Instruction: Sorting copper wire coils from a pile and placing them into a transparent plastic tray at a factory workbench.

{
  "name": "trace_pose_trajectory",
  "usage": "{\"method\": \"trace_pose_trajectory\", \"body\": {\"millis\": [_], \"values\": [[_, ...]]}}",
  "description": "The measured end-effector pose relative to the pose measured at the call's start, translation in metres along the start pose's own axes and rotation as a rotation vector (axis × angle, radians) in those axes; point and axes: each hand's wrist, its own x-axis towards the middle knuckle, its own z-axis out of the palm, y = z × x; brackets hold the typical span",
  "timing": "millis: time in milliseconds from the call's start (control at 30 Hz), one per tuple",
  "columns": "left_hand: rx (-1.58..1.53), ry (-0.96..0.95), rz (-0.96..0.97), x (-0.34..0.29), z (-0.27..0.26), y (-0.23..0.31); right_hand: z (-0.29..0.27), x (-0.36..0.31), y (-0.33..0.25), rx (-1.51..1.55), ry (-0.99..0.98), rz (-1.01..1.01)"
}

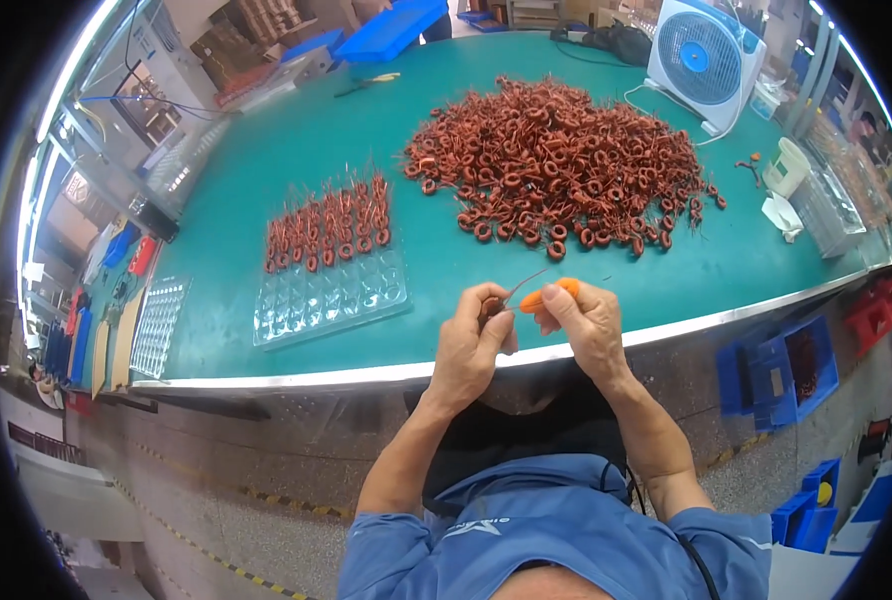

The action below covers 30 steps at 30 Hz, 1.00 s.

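The small ring is in the left hand, just above the near edge of the green table, and most of it is hidden by the fingers. A thin wire pokes up from it, toward the right. To do this bit of work well, I think the ring should be held snug so it can't spin, with the wire poking out where it is easy to see. The orange tool should meet the wire gently, because a hard tug could bend it or pull it loose. It is good to mind the fingertips too, since the two hands are so close. The left thumb and pointer finger are pressed together around the ring, with the other fingers curled under. The right hand pinches the orange tool between its thumb and fingers, so those are closed on it as well. The tool's tip is right by the left fingers, but I can't tell if it touches the wire. Left of the hands is a clear tray with red-brown rings standing in its back rows. Farther back is a big heap of rings, and behind that, on the right, stands a fan.
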Motion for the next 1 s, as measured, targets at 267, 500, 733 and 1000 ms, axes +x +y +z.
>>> {"method": "trace_pose_trajectory", "body": {"millis": [267,500,733,1000], "values": [[-0.301,-0.066,-0.244,-0.017,-0.018,-0.014,0.0,0.012,0.007,0.062,-0.121,0.115],[-0.082,-0.163,-0.087,-0.01,0.011,-0.013,-0.018,0.004,0.019,0.224,0.004,0.264],[-0.33,-0.104,-0.054,-0.022,0.007,0.0,-0.002,-0.013,0.008,0.334,-0.033,0.025],[-0.563,-0.152,-0.144,-0.02,0.009,0.009,0.002,-0.009,0.015,0.354,-0.001,0.048]]}}
